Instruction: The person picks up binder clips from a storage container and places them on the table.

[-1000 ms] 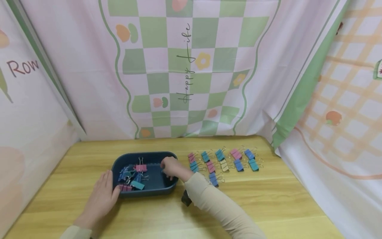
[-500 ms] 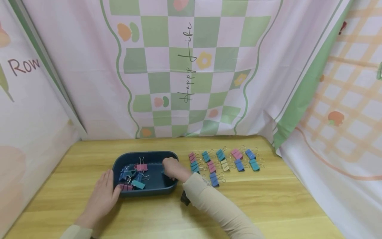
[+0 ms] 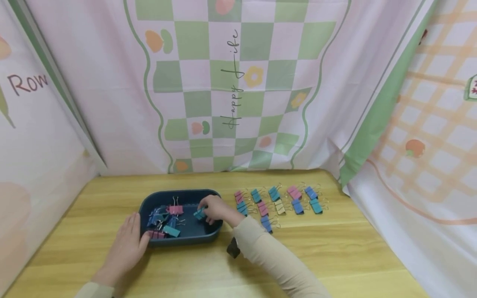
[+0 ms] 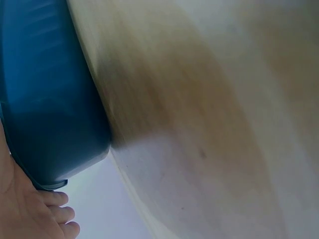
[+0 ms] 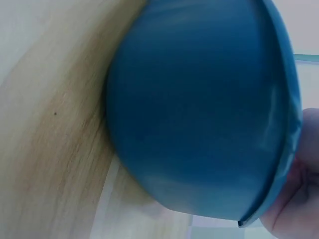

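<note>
A dark blue tray (image 3: 186, 240) stands on the table, with several pink, blue and teal binder clips in its left half. Inside its right end, my right hand (image 3: 218, 209) pinches a teal binder clip (image 3: 199, 213) between thumb and fingers. My left hand (image 3: 126, 240) lies against the tray's left end, fingers straight along the outside and thumb at the near left corner. In the left wrist view, the fingers (image 4: 60, 214) show past the tray wall (image 4: 50, 99). From the right wrist, the tray's outer wall (image 5: 199, 109) hides most of the right hand (image 5: 294, 199).
Right of the tray, several binder clips lie in rows on the wooden table (image 3: 316, 248), among them a yellow clip (image 3: 280, 206) and a blue clip (image 3: 266, 224). A patterned curtain (image 3: 238, 103) hangs behind the table's far edge.
The teal binder clip, hidden under my right hand before, now shows at its fingertips inside the tray. The left hand and the clip rows have stayed put.
</note>
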The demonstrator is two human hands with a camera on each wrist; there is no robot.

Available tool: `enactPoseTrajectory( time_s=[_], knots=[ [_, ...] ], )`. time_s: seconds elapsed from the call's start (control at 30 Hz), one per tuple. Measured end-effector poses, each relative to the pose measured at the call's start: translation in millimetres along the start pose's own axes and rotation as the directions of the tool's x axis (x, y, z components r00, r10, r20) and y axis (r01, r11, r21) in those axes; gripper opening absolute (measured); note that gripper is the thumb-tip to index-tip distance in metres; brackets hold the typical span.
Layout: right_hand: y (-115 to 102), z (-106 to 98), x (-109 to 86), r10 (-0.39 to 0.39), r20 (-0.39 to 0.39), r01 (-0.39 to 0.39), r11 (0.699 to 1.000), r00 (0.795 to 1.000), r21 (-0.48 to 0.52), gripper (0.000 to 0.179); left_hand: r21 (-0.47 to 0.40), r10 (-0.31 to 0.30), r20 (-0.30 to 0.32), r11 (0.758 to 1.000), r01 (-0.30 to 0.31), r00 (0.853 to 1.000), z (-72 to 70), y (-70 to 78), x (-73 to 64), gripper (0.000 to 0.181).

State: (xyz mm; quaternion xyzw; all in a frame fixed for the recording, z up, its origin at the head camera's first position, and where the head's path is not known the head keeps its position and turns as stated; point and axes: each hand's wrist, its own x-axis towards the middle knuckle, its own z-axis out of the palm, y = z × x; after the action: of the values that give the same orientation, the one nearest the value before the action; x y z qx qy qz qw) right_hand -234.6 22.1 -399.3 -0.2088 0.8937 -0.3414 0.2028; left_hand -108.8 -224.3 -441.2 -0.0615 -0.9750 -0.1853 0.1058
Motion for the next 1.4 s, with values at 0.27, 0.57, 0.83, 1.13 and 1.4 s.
enactPoseTrajectory(
  time_s=[0.27, 0.57, 0.83, 1.13, 1.4],
  knots=[
    [6.3, -4.8, -2.4, -0.077, 0.014, 0.075, 0.99, 0.997, 0.119, 0.018, 0.003, -0.019, 0.028, 1.0, 0.019, 0.999, -0.5, 0.1, 1.1, 0.065],
    [9.6, -11.9, -8.4, -0.118, -0.008, 0.115, 0.957, 0.993, 0.266, 0.017, 0.004, -0.023, 0.025, 1.0, 0.023, 0.999, 0.1, -0.3, 0.9, 0.066],
    [19.1, -18.0, -12.6, -0.114, -0.019, 0.106, 0.832, 0.993, 0.545, 0.022, 0.005, -0.025, 0.039, 1.0, 0.025, 0.999, 0.4, -1.4, 0.9, 0.067],
    [26.7, -35.3, -21.8, -0.104, -0.092, 0.139, 0.741, 0.99, 0.657, 0.03, 0.001, -0.017, 0.03, 1.0, 0.017, 0.999, 1.0, -1.9, 0.6, 0.067],
    [41.7, -51.5, -30.5, -0.084, -0.131, 0.149, 0.75, 0.988, 0.645, 0.041, 0.0, -0.022, 0.027, 1.0, 0.022, 0.999, 0.9, -1.5, 1.0, 0.066]
  ],
)
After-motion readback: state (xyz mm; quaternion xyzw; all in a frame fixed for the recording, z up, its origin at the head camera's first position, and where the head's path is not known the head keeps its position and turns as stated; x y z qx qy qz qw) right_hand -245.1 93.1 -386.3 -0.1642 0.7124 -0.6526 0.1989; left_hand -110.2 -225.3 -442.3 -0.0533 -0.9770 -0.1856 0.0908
